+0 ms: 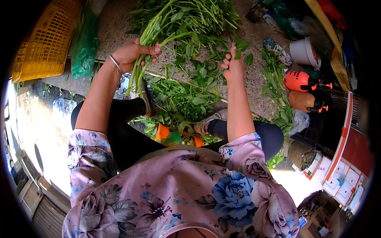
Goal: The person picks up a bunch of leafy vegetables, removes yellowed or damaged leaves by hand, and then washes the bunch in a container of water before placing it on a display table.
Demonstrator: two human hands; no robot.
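My left hand (pixel 135 53) grips a bundle of long-stemmed leafy greens (pixel 153 32), with the cut stem ends hanging below the fist. To the right, my right hand (pixel 233 64) is curled with its thumb up, and a small leaf sprig (pixel 241 45) shows at the thumb tip. A bit of teal-green pokes out under its fingers; what it belongs to is hidden. Beyond both hands lies a large heap of the same greens (pixel 208 15) on a speckled slab (pixel 253 80). Plucked leaves (pixel 184 99) are piled between my shoes.
At left stand a yellow plastic crate (pixel 50 38) and a green plastic bag (pixel 86 44). Along the right are a white bucket (pixel 302 52), a red spray bottle (pixel 297 81), an orange-brown spray bottle (pixel 300 100) and a strip of stems (pixel 273 80). A phone-like dark object (pixel 257 12) lies farther back.
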